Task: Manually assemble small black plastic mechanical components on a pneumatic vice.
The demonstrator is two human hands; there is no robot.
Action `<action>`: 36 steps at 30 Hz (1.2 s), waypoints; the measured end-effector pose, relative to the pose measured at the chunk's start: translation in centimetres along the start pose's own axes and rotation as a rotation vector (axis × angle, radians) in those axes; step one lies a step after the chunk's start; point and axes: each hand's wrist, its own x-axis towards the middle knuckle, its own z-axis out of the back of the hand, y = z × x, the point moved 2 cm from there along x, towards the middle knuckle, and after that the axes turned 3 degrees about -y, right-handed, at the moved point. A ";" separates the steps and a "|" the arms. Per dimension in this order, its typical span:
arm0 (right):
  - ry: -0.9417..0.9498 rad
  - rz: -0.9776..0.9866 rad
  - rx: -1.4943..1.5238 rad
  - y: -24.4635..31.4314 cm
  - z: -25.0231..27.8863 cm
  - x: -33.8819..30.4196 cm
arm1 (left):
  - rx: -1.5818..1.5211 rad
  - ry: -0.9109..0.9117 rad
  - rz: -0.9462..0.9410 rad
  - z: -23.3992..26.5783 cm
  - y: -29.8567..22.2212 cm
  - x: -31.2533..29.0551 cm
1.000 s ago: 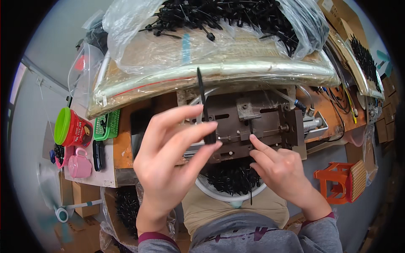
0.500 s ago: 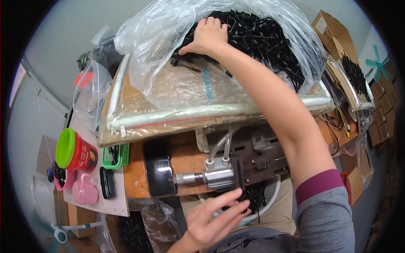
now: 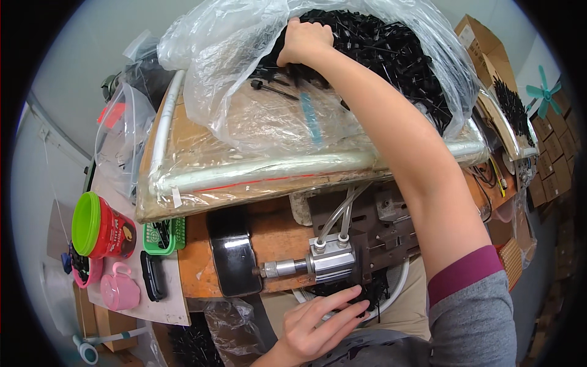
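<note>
My right hand [image 3: 304,41] reaches far up into a heap of black plastic parts [image 3: 391,55] lying in a clear plastic bag [image 3: 244,92] on a tray. Its fingers are curled into the heap, closed around some of the parts. My left hand [image 3: 318,321] is low in the view with its fingers spread and holding nothing. It rests by the rim of a white bowl [image 3: 400,287] of black parts, just below a silver pneumatic cylinder [image 3: 324,260] on a metal fixture [image 3: 391,226].
A wooden bench [image 3: 275,229] carries the fixture and a black block [image 3: 232,260]. At the left stand a red tub with a green lid [image 3: 98,226], a green basket [image 3: 164,235], a pink cup [image 3: 119,290] and a black phone [image 3: 153,275]. Cardboard boxes [image 3: 550,147] are stacked at the right.
One second ago both hands were at the metal fixture, the left holding a black part. My right hand has since reached up into the bagged heap, and my left hand dropped low and opened.
</note>
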 end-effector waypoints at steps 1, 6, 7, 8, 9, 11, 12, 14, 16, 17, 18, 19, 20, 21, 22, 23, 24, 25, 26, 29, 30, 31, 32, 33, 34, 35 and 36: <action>0.014 -0.001 0.017 -0.3 0.1 -0.1 | -0.018 0.009 0.001 -0.1 0.0 0.0; 0.111 -0.059 0.096 -1.1 0.5 -0.4 | -0.052 -0.008 -0.029 -0.8 -0.4 0.0; 0.124 -0.015 0.089 -0.9 0.6 -0.6 | -0.045 -0.008 -0.028 -0.8 -0.7 0.1; 0.136 0.027 0.081 -1.0 0.9 -0.9 | -0.025 -0.009 -0.035 -0.8 -0.8 0.1; 0.148 0.068 0.072 -1.3 1.1 -1.1 | -0.007 -0.009 -0.043 -0.9 -0.9 0.1; 0.149 0.228 0.065 -2.2 1.6 -2.3 | 0.014 -0.007 -0.050 -1.1 -1.0 -0.1; 0.158 0.321 0.057 -3.0 2.0 -2.9 | 0.013 -0.007 -0.054 -1.3 -1.0 -0.1; 0.171 0.428 0.031 -4.1 3.4 -4.7 | 0.005 0.004 -0.045 -1.8 -1.3 -0.2; 0.197 0.523 0.048 -6.1 4.6 -6.2 | -0.015 0.024 -0.022 -2.4 -1.5 -0.2; 0.209 0.570 0.057 -6.8 5.2 -7.0 | -0.009 0.033 -0.031 -2.7 -1.8 -0.1; 0.280 0.560 0.029 -7.4 5.6 -7.5 | -0.004 0.042 -0.040 -3.0 -2.0 0.0; 0.265 0.599 0.032 -8.1 5.7 -8.0 | 0.002 0.051 -0.050 -3.4 -2.3 0.2; 0.249 0.638 0.035 -8.9 5.8 -8.6 | 0.004 0.034 -0.068 -3.9 -2.4 0.5; 0.233 0.678 0.037 -9.6 6.0 -9.1 | 0.025 0.032 -0.058 -4.5 -2.4 0.5; 0.273 0.680 0.040 -10.3 6.4 -9.9 | 0.030 0.023 -0.035 -5.3 -2.4 0.6; 0.263 0.696 0.089 -11.3 6.3 -10.3 | 0.037 0.013 -0.011 -5.8 -2.5 0.9; 0.251 0.713 0.140 -12.4 5.9 -10.5 | 0.056 0.044 0.034 -6.2 -2.7 1.0; 0.241 0.729 0.188 -12.8 6.1 -11.1 | 0.048 0.036 0.045 -6.8 -2.8 1.3; 0.307 0.677 0.230 -13.4 6.3 -11.5 | 0.078 0.038 0.046 -7.5 -2.8 1.4; 0.237 0.582 0.163 -14.5 7.9 -13.8 | 0.161 0.046 0.053 -9.3 -2.7 1.0; -0.124 0.738 0.126 -16.0 6.3 -13.9 | 0.189 0.052 0.052 -9.7 -2.8 0.9; -0.187 0.723 0.153 -16.4 6.7 -14.4 | 0.225 0.055 0.056 -9.9 -2.8 0.7; -0.249 0.707 0.179 -16.7 7.1 -15.0 | 0.261 0.052 0.050 -10.2 -2.8 0.5; -0.311 0.690 0.206 -17.0 7.3 -15.7 | 0.297 0.060 0.037 -10.4 -2.8 0.3; -0.436 0.709 0.278 -17.2 7.5 -16.6 | 0.330 0.067 0.021 -10.7 -2.7 0.1; -0.324 0.640 0.303 -17.5 7.3 -17.1 | 0.364 0.075 0.006 -10.9 -2.6 0.0; -0.212 0.571 0.327 -17.7 7.0 -17.5 | 0.389 0.085 -0.019 -11.1 -2.6 0.0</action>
